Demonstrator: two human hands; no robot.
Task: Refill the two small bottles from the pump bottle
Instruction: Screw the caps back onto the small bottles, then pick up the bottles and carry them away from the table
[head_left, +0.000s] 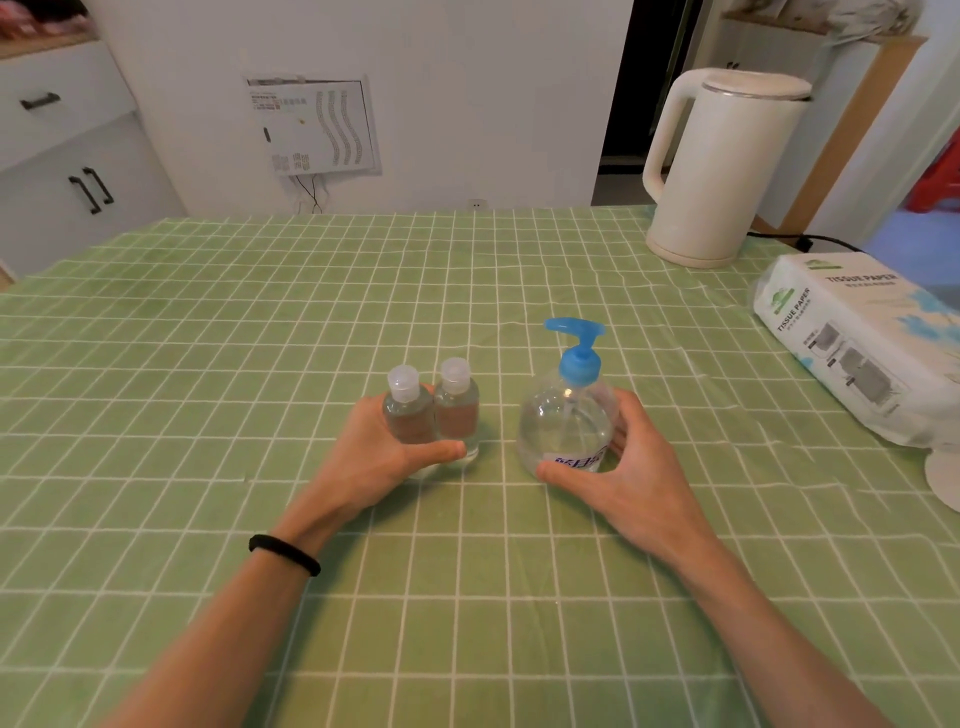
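My left hand (374, 460) wraps around the two small bottles (411, 415), which stand touching side by side, while my right hand (641, 470) grasps the pump bottle (566, 423) beside them, all upright mid-table (249, 338), away from its edges.

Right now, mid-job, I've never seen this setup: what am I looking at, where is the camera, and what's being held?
No machine here: one camera worn on a person's head looks down at their bare hands. The left hand grips the first small bottle and second small bottle together, both capped and upright. The right hand holds the pump bottle with its blue pump. All appear to rest on the green checked tablecloth. Farther back on the right are a white kettle and a tissue pack.
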